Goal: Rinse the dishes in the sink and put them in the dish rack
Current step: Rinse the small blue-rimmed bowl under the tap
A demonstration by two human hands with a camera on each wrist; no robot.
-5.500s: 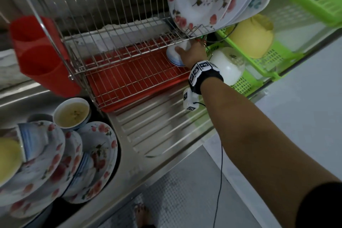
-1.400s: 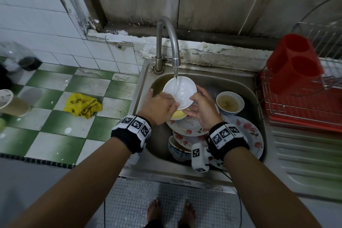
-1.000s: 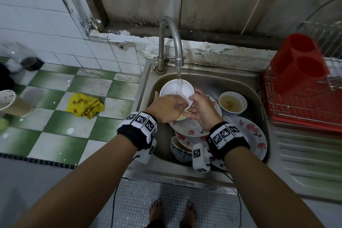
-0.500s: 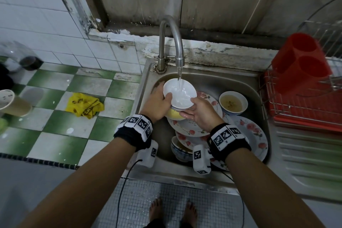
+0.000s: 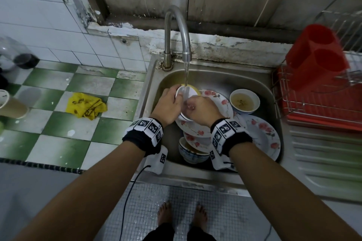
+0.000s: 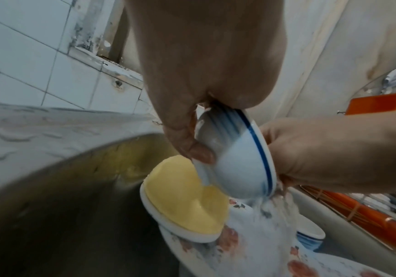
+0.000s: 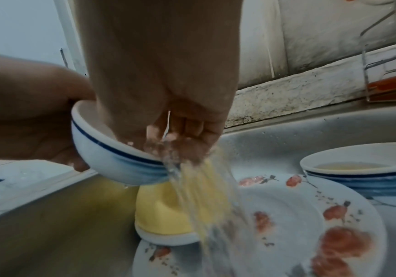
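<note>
I have my left hand (image 5: pixel 170 104) gripping the tilted bowl (image 6: pixel 239 159) under the tap (image 5: pixel 177 33), right hand (image 5: pixel 203 110) fingers rubbing inside, rack (image 5: pixel 321 103) far right

Black wristbands (image 5: pixel 144 135) with white square-code tags, bare feet (image 5: pixel 164 213).

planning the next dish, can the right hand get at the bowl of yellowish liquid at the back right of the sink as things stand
Probably yes. That bowl sits uncovered beside the floral plate, nothing over it, but the right hand is busy rubbing inside the blue-rimmed bowl, which the left hand grips.
</note>
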